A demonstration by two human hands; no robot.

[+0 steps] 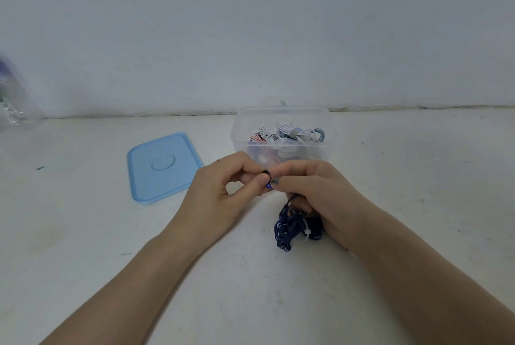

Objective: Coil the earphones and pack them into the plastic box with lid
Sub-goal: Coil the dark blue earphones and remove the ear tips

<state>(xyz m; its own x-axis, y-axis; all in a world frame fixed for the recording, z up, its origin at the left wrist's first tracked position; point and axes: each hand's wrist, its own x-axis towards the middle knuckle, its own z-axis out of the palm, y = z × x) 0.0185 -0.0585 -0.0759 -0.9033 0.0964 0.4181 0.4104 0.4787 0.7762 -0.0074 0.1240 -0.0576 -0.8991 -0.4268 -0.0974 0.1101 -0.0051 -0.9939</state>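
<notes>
Both hands' fingers pinching blue earphones, apparently unlabelled

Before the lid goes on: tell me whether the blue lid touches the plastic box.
Apart. The head view shows bare table between the blue lid and the plastic box to its right.

The light is soft, even and a little dim, with a cool bluish-grey tint over the wall. Shadows are weak: only a faint one lies on the table under the forearms. No strong glare appears. The wide lens bends the line between wall and table at the edges. A clear bottle at the left edge is blurred.
</notes>
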